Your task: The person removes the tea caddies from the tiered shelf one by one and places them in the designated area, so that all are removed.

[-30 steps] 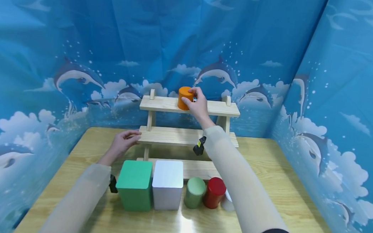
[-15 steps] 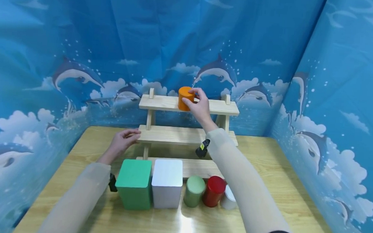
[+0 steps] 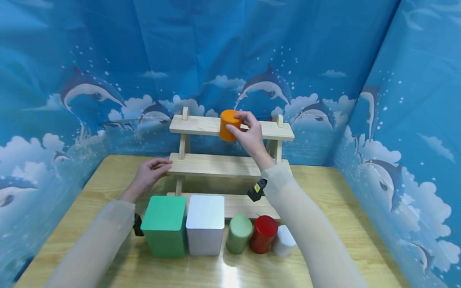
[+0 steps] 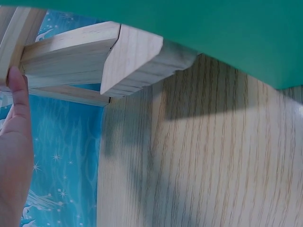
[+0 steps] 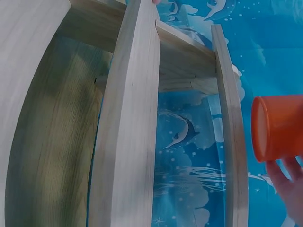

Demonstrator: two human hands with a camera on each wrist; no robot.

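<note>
In the head view my right hand [image 3: 251, 135] grips an orange cylinder [image 3: 228, 130] from its right side, thumb in front and fingers behind. The cylinder overlaps the front edge of the top shelf [image 3: 200, 125]; the right wrist view has this orange cylinder [image 5: 279, 127] apart from the shelf board [image 5: 232, 137]. My left hand [image 3: 148, 174] pinches the left end of the middle shelf [image 3: 213, 165] of a three-tier wooden rack. Close by in the left wrist view, a finger of my left hand [image 4: 16, 142] presses against the board's edge.
In front of the rack, a green box [image 3: 165, 226], a white box [image 3: 205, 225], a pale green cylinder [image 3: 239, 235], a red cylinder [image 3: 263, 234] and a white cylinder [image 3: 284, 241] stand in a row on the wooden table [image 3: 351, 239]. Dolphin-print curtains [image 3: 102, 35] enclose the back and sides.
The orange cylinder has come forward off the top shelf in my right hand, its base now below the shelf's front edge. My right forearm has shifted right, uncovering the white cylinder. My left hand stays put.
</note>
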